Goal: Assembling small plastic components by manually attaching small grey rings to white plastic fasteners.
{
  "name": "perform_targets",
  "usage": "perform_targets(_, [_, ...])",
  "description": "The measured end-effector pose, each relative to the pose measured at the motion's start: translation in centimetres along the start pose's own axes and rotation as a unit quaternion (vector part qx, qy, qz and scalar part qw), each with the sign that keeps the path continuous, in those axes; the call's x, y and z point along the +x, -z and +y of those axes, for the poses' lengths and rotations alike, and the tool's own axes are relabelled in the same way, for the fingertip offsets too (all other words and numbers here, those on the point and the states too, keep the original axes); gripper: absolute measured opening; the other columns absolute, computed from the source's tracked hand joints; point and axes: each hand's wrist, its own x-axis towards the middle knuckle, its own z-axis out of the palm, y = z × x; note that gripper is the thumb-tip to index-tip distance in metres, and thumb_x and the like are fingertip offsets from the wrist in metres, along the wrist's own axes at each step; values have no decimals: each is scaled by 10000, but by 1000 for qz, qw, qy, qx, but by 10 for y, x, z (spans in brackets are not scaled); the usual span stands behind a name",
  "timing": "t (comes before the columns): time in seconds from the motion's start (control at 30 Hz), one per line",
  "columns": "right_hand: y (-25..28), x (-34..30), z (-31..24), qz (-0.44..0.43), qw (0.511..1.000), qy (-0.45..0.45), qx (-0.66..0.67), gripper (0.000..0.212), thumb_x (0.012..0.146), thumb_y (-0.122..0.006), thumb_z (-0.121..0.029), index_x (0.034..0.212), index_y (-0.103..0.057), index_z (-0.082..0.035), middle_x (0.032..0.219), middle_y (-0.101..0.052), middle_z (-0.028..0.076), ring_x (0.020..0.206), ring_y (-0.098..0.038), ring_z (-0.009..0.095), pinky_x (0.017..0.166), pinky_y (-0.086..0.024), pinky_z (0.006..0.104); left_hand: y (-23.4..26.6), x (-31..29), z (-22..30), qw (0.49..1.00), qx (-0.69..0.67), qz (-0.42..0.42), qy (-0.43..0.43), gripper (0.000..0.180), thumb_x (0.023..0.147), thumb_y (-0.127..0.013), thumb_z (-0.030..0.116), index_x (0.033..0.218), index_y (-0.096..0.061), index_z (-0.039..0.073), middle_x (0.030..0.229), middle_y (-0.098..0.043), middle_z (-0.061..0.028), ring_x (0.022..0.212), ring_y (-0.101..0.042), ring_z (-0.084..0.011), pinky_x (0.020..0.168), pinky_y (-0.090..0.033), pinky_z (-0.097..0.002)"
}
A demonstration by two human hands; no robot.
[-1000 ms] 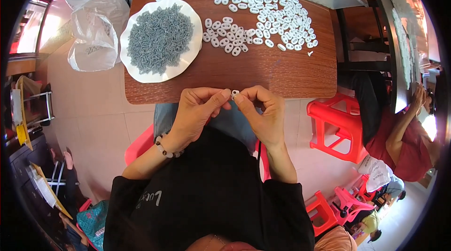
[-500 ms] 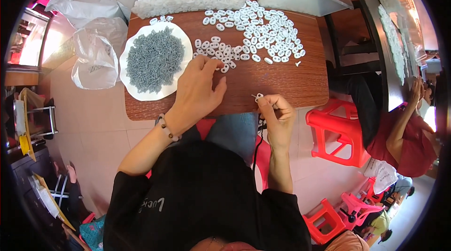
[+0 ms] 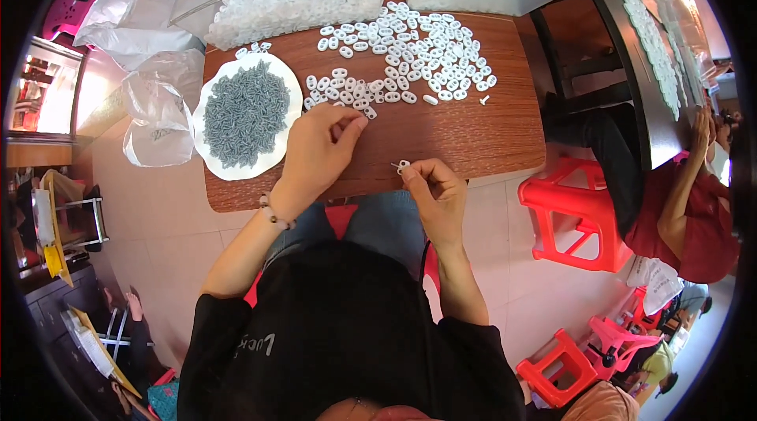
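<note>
Brown tabletop (image 3: pixel 473 137), white piece (image 3: pixel 404 163), perhaps with a screw (image 3: pixel 395 165), in right hand (image 3: pixel 439 202).

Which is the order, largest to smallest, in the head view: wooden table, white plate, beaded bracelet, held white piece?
1. Wooden table
2. White plate
3. Beaded bracelet
4. Held white piece

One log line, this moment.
left hand: by white pile, grip unclear | right hand: pinching white piece | grey bits: on plate
</note>
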Motion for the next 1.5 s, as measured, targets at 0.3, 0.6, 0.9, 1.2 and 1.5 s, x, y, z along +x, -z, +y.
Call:
perform_targets(0.3, [-12,-5,-20,-40,996,5,81,63,908,-613,-60,900,-622,2,968,-648,95,800,-580,82,742,-474,230,31,-39,14,730,-573,-154,339,252,924,-639,219,1058,-672,8,894,-687,-50,725,-606,-80,642,-491,-211])
perform_targets(0.6, [-27,-15,-44,-109,984,7,141,81,912,-580,-38,866,-581,28,1227,-561,300,1056,-617,222,907,-483,330,34,-52,10,666,-633,-208,336,240,936,-622,240,1024,-688,27,893,-681,-35,763,-601,-70,681,-501,-205])
perform_targets(0.9, [-31,-18,-49,-110,989,16,97,67,900,-593,-25,854,-583,23,1203,-581,293,996,-615,164,878,-479,285,35,-58,8,679,-627,-199,326,214,928,-634,241,983,-697,44,893,-681,-28,779,-598,-68,686,-492,-204])
perform_targets(1.2, [-34,-15,-46,-110,991,22,76,60,897,-591,-12,847,-582,21,1194,-591,282,968,-617,152,868,-480,283,34,-59,6,681,-633,-179,321,180,939,-610,179,1007,-685,31,898,-680,-48,756,-609,-86,688,-509,-221])
perform_targets(1.5, [-33,-15,-44,-104,991,22,75,53,897,-581,2,849,-577,22,1187,-598,271,929,-627,150,853,-483,283,34,-59,4,679,-634,-187,319,182,924,-638,204,997,-691,45,930,-687,-31,795,-611,-64,714,-502,-196])
